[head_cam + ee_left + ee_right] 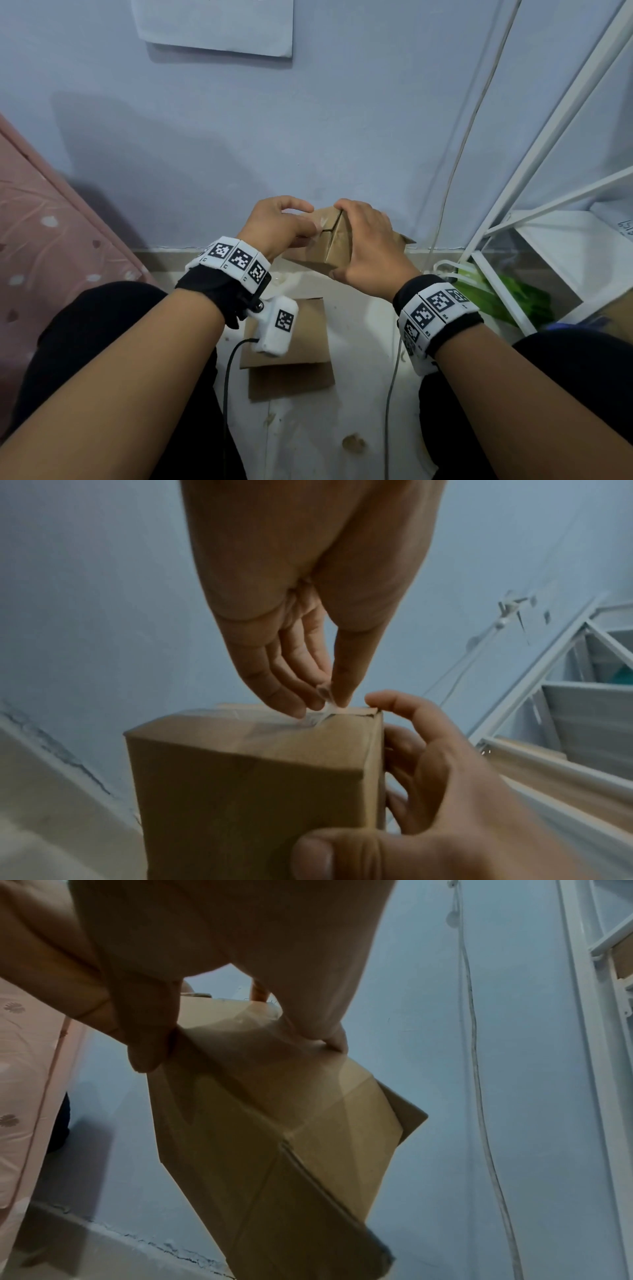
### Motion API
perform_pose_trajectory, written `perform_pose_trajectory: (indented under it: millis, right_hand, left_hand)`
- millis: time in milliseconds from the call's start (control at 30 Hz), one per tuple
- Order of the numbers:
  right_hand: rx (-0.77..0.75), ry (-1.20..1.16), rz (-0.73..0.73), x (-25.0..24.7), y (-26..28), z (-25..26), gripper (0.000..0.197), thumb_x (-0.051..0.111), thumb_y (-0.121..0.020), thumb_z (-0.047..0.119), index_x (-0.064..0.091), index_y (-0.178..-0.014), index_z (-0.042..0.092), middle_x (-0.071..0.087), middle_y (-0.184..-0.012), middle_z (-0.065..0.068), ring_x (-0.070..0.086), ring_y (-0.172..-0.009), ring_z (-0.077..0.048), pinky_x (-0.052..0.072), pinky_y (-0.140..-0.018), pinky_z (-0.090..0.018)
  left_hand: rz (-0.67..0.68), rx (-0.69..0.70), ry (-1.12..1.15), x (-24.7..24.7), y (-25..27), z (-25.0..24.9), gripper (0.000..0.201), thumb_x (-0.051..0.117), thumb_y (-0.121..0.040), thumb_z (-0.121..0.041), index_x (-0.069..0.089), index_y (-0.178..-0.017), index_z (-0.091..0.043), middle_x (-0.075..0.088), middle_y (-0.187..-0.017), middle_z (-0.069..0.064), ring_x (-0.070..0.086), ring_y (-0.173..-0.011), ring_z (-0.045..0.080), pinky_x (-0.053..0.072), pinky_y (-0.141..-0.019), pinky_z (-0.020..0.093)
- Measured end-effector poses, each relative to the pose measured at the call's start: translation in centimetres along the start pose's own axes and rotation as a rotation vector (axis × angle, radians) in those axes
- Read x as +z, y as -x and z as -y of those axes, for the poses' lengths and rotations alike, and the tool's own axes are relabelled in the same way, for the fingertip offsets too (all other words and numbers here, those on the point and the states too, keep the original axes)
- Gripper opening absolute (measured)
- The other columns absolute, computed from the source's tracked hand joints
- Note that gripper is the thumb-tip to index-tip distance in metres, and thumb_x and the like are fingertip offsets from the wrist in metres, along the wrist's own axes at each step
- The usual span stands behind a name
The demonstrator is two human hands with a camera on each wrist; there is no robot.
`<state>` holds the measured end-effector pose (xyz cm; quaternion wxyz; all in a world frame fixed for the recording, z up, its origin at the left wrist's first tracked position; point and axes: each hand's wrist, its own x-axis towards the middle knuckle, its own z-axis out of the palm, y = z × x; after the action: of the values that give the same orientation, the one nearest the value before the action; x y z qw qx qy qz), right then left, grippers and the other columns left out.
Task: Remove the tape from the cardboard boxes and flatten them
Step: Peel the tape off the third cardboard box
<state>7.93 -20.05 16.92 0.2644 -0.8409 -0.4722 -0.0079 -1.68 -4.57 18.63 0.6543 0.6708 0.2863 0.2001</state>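
the cardboard box [337, 255] was held in the air between both hands, above the floor [363, 342] and in front of the wall [308, 120], tilted with one taped end turned up toward the person. the right hand [370, 250] was curled round the box, thumb on the near face and fingers hooked over the far top edge, so it carried the weight. the left hand [274, 226] had its thumb and fingertips closed in a pinch on a lifted tab of clear tape [323, 712] at the top edge, close beside the right index finger. in the left wrist view the strip seemed to run along the top seam away from that corner, so the box lay just below and in front of the pinching hand, and the peel would likely need to travel along the seam, away from the right hand, while that hand braced the box. a flattened cardboard [301, 370] piece lay on the floor between the knees, suggesting this box was not the first.
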Motion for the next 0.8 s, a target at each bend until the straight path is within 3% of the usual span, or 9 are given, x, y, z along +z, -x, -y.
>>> perform_pose_trajectory:
  millis: [67, 267, 467, 633, 800]
  right_hand:
    - [-0.014, 0.003, -0.005, 0.1, 0.0, -0.1, 0.102, 0.092, -0.062, 0.027, 0.036, -0.147, 0.02, 0.042, -0.142, -0.001, 0.035, -0.127, -0.02, 0.027, -0.116, -0.05]
    - [-0.043, 0.054, -0.034, 0.0, -0.1, -0.7, 0.102, 0.092, -0.06, 0.03, 0.037, -0.146, 0.02, 0.044, -0.142, -0.001, 0.04, -0.131, -0.025, 0.026, -0.117, -0.052]
    - [-0.065, 0.043, -0.043, 0.0, 0.0, -1.1, 0.103, 0.093, -0.059, 0.03, 0.038, -0.146, 0.02, 0.044, -0.142, -0.002, 0.039, -0.13, -0.022, 0.027, -0.117, -0.052]
    - [-0.076, 0.034, -0.035, 0.1, 0.2, -1.3, 0.103, 0.092, -0.058, 0.03, 0.038, -0.145, 0.019, 0.044, -0.141, -0.002, 0.039, -0.13, -0.022, 0.027, -0.117, -0.054]
    - [-0.066, 0.039, -0.049, 0.0, 0.3, -1.6, 0.103, 0.093, -0.058, 0.03, 0.038, -0.145, 0.02, 0.045, -0.141, -0.001, 0.04, -0.131, -0.022, 0.027, -0.117, -0.055]
  left_hand:
    - [0.042, -0.04, 0.042, 0.2, 0.1, -0.2, 0.028, 0.069, -0.085, 0.009, 0.067, -0.111, -0.002, 0.066, -0.071, 0.011, 0.065, -0.058, 0.017, 0.063, -0.07, 0.029]
    - [0.167, -0.053, 0.119, -0.3, 0.2, -0.6, 0.017, 0.077, -0.086, -0.001, 0.07, -0.102, -0.005, 0.069, -0.074, 0.008, 0.067, -0.064, 0.015, 0.059, -0.069, 0.024]
    - [0.066, 0.038, -0.061, 0.1, 0.1, 0.1, 0.01, 0.075, -0.085, 0.003, 0.072, -0.088, -0.005, 0.07, -0.069, 0.008, 0.066, -0.064, 0.019, 0.06, -0.066, 0.027]
    - [0.008, 0.165, -0.266, 0.7, -0.2, 0.9, 0.019, 0.07, -0.088, -0.002, 0.077, -0.079, -0.018, 0.07, -0.069, -0.001, 0.064, -0.062, 0.007, 0.055, -0.062, 0.022]
    - [0.075, 0.178, -0.23, 1.2, 0.2, 0.9, 0.009, 0.076, -0.09, -0.016, 0.078, -0.086, -0.007, 0.069, -0.07, -0.001, 0.063, -0.061, 0.005, 0.052, -0.059, 0.016]
